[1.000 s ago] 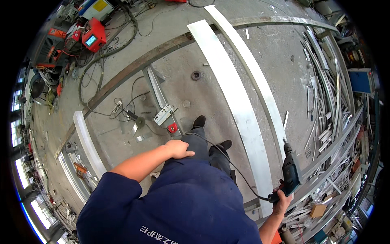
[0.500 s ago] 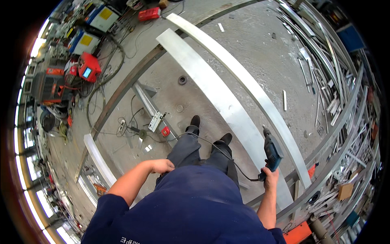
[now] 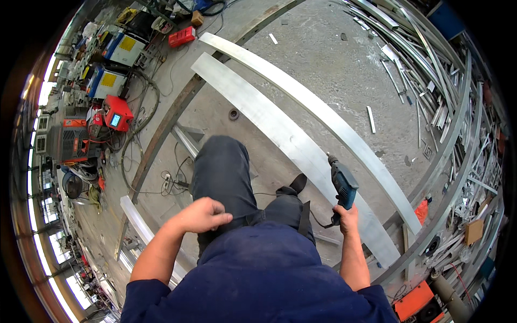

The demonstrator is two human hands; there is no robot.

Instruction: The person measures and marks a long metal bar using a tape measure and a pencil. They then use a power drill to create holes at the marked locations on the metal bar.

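My right hand is wrapped around the handle of a dark blue power drill. Its chuck points away from me, over the wide silver metal strip. From the handle a black cord hangs down toward my legs. My left hand, fingers curled in, is beside my raised left thigh; nothing shows in it. Beyond the wide strip lies a second long, curved silver strip, roughly alongside it.
Dark metal beams support the strips' far ends. Welding machines, a red unit with a screen and cables lie left. Metal offcuts and long bars crowd the right. An orange machine sits at the lower right.
My left knee has risen, hiding the clamp-like tool and floor parts there. The drill has shifted left over the wide strip, still in my right hand. My left hand is slightly farther left.
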